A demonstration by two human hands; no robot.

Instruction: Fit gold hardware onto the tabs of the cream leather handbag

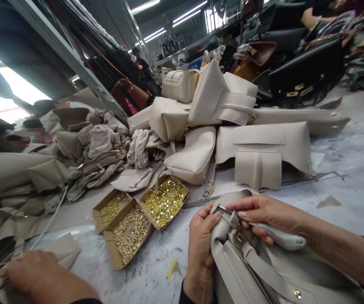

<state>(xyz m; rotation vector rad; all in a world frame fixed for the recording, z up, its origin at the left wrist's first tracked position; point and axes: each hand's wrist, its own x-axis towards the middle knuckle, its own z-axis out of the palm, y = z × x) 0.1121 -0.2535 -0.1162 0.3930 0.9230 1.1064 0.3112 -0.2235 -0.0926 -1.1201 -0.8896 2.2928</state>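
A cream leather handbag (239, 270) lies in front of me at the lower right, with a buckled strap and gold hardware across it. My left hand (201, 240) is closed on the bag's upper edge, thumb pressed near a small strap end. In my right hand (267, 215) is an awl (277, 236) with a pale grey handle. Its thin metal shaft points left, to the strap end beside my left thumb; the very tip is hard to make out. Just below the shaft sits a gold buckle (240, 240) on the bag.
Card trays of small gold rivets (166, 198) stand left of my hands. Behind them are piled cream bags (264, 139) and crumpled fabric linings (101, 139). A co-worker's hand (39, 270) holds another bag piece at lower left. Black bags (308, 71) lie at back right.
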